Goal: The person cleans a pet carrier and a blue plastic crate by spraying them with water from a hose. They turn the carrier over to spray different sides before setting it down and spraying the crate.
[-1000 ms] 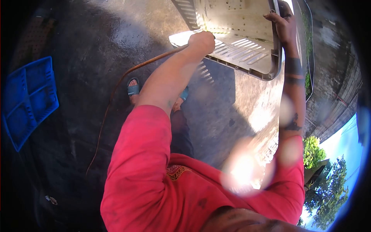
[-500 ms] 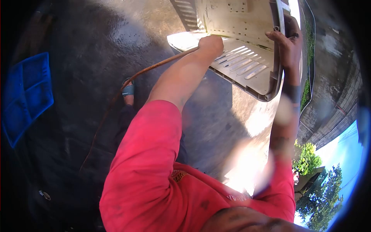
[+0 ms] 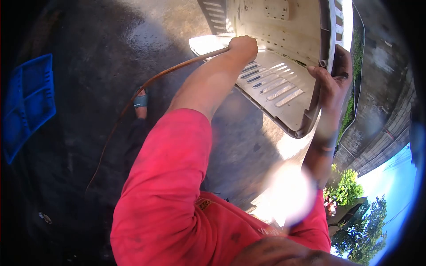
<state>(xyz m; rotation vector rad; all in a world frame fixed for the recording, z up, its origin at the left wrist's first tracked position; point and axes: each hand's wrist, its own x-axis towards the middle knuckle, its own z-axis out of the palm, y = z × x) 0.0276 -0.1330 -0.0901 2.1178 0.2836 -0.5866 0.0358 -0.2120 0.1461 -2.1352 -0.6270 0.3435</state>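
A large whitish plastic crate (image 3: 284, 95) with slotted walls is tipped on its side over wet concrete. My right hand (image 3: 333, 76) grips its rim on the right. My left hand (image 3: 243, 46) is closed around the end of a thin orange-brown hose (image 3: 146, 84), held at the crate's open inside near the slots. The hose trails down and left across the ground. Bright glare lies on the crate's lower wall where the hose end points.
A blue compartmented plastic tray (image 3: 27, 103) lies on the dark wet ground at the left. My foot in a grey sandal (image 3: 140, 102) stands beside the hose. A wall (image 3: 381, 111) and green plants (image 3: 344, 188) lie to the right.
The crate has tilted and swung lower and to the right. My right hand has slid down along its rim. My left hand with the hose has shifted slightly right, deeper into the crate.
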